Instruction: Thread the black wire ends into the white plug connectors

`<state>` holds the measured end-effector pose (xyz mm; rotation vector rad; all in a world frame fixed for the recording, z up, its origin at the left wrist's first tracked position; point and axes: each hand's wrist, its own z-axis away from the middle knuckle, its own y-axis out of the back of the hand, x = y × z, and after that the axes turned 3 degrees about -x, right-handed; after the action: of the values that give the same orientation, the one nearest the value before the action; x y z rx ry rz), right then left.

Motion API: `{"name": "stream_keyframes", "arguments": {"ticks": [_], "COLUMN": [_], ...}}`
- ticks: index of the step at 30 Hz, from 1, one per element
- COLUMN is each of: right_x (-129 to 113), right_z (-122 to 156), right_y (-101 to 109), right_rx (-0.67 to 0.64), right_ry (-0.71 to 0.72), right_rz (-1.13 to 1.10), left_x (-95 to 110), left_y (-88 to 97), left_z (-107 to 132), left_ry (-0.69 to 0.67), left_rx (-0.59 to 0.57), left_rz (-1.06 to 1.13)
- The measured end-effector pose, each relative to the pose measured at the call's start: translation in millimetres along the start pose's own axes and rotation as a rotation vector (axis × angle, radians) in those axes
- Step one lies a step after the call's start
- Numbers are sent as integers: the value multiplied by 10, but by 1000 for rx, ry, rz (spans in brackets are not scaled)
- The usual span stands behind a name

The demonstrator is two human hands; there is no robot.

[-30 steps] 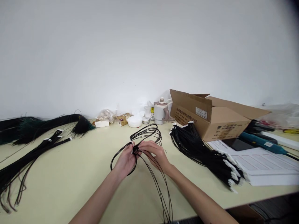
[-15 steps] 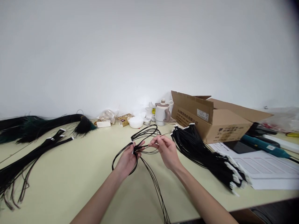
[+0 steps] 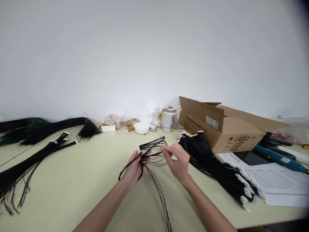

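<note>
Looped black wires are gathered in my left hand, its fingers closed round the bunch over the table. A white connector shows near the thumb, at one end of the loops. Several strands trail from the palm toward the front edge. To the right, my right hand is raised with thumb and fingertips pinched together, close to the right side of the loops. What lies in the pinch is too small to make out. Beyond that hand rests a thick bundle of black wires with white connectors on its ends.
An open cardboard box stands at the back right, with a teal tool and printed paper beside it. Along the wall are a mug, a white bowl and a small carton. More black wire bundles lie left.
My right hand has turned and shifted slightly right, its pinch moving away from the left hand. The left hand still grips the wires. The whole view has shifted a little.
</note>
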<state>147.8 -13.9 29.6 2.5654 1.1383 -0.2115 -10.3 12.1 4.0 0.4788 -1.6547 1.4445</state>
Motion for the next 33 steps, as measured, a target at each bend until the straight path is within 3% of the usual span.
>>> {"name": "stream_keyframes", "arguments": {"ticks": [3,9,19,33], "right_x": [-25,8,-26,-35], "right_z": [101,204,177,138], "right_y": [-119,-176,-145,-133], "right_rx": [-109,-58,19,-58], "right_ry": [198,302,393,449], "right_rz": [132,259,330,358], "left_x": [-8,-43,-51,-57], "left_y": [-14,-29,-41,-32], "left_z": [22,42,44,43], "left_ry": [-51,-56,-50,-62], "left_rx": [-68,-135,-141,-117], "left_rz": [-70,-106,-82,-138]}}
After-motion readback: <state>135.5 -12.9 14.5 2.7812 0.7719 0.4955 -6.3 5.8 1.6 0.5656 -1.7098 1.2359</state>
